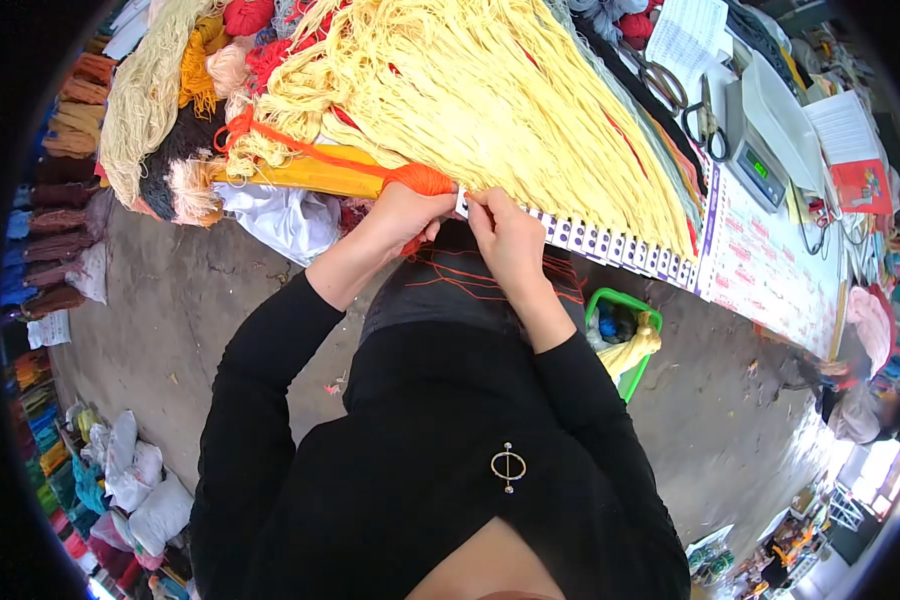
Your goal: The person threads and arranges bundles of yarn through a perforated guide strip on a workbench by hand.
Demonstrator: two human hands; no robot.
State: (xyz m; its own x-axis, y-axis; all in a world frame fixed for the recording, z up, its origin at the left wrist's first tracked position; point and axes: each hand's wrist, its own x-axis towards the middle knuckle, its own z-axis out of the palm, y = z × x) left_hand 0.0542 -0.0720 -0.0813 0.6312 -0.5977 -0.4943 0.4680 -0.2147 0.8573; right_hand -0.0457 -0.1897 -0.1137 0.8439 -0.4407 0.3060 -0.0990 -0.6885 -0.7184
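My left hand (407,218) is closed round a bundle of orange yarn (420,179) at the table's near edge. Its fingertips are close to a small white punched card (462,203). My right hand (510,240) pinches at that card, thumb and finger together; the exact grip is partly hidden. Loose orange strands (450,270) hang across my lap. Beyond my hands lies a wide spread of pale yellow yarn (440,90), its ends attached to a row of white cards with dark holes (610,243).
A yellow bar (310,172) runs along the table's left edge. At the right are scissors (708,125), a digital scale (755,150) and a printed sheet (770,260). Below the table stands a green basket (638,372). Yarn skeins (70,130) line the left side.
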